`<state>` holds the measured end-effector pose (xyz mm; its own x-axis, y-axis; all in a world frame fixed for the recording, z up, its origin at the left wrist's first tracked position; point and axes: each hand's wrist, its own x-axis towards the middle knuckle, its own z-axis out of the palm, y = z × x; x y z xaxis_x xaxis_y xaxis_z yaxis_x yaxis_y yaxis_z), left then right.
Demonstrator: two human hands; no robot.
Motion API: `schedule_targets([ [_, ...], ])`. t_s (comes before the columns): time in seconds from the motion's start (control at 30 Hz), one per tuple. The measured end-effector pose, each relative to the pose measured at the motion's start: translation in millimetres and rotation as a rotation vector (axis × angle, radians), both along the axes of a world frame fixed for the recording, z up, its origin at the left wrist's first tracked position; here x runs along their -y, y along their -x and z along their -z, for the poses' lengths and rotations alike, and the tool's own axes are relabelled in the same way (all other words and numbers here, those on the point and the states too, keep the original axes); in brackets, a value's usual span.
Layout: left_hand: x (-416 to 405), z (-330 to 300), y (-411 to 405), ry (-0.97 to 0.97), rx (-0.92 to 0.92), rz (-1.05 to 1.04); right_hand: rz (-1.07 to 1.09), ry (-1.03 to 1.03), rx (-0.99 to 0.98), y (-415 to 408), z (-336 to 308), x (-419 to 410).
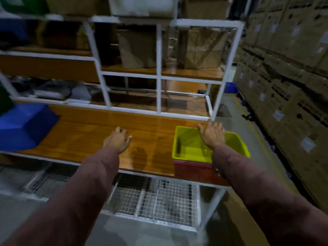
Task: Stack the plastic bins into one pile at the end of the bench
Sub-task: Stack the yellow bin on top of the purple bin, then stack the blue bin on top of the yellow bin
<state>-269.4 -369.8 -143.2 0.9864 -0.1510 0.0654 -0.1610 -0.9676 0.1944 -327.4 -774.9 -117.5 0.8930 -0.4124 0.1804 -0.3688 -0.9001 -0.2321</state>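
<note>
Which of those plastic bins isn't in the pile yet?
The blue bin, tipped over alone at the bench's left end. The yellow-green bin sits nested on a red bin at the right end.

Dim warehouse light, seemingly from overhead. The glossy orange-brown wooden bench top (92, 132) carries a pale sheen and soft hand shadows. Motion blur smears the white metal shelf frame (158, 68); wide-angle bending bows the edges, and the corners fall dark.

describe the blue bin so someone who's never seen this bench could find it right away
Start at the long wooden bench in the white metal rack. Go to its far left end, opposite the yellow bin stacked at the right end. The blue bin sits there alone, tipped over with its underside showing, the only blue one on the benchtop.
</note>
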Motion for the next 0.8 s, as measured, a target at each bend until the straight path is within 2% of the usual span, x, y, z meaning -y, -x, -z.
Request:
schedule_targets([
  [0.17, -148, -33, -9, -0.115, 0.02, -0.114, -0.23, 0.002, 0.019, -58, -20, -177],
  [0.4, -335, -48, 9, -0.114, -0.006, -0.281, -0.492, -0.039, -0.016, -89, -17, -401],
  [0.6, -447, -29, 23, -0.084, -0.026, -0.406, -0.612, 0.006, -0.07, -113, -4, -518],
  [0.8, -514, 0, 8, -0.05, -0.132, -0.484, -0.672, 0.035, -0.125, -156, 13, -593],
])
